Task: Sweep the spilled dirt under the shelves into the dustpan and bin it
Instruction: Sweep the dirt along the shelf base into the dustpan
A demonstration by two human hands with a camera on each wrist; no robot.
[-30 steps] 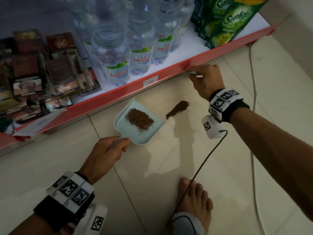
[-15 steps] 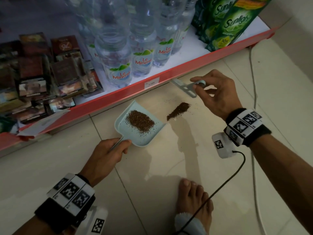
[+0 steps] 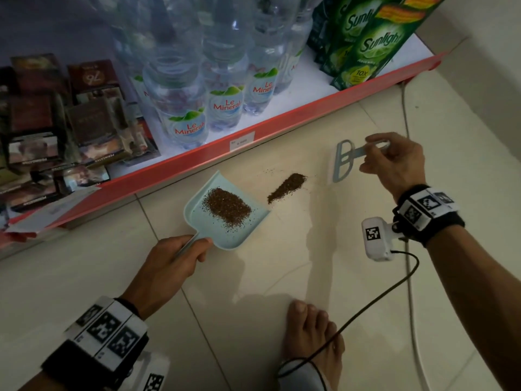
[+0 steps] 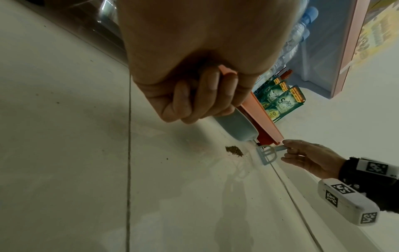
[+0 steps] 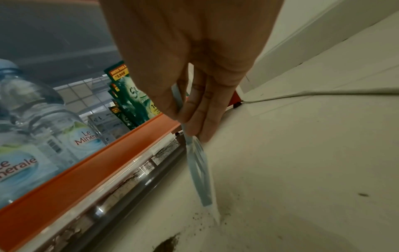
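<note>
- Right now the loose dirt [image 3: 287, 187] lies on the floor [image 3: 352, 277] as a short streak between the dustpan [image 3: 225, 213] and the small brush [image 3: 342, 162], just off the pan's open lip.
- Its long axis runs slantwise from the lip up toward the brush.
- The right hand [image 3: 394, 162] is the nearer one; its fingers [image 5: 200, 109] pinch the flat brush handle, bristles down just beyond the far end of the streak.
- The left hand [image 3: 169, 266] has its fingers curled round the dustpan handle, pan flat on the floor, a heap of dirt already inside.
- I'd say the next stroke must drag leftward, along the streak, into the lip.
- The red shelf edge [image 3: 282, 122] runs close behind both.
</note>
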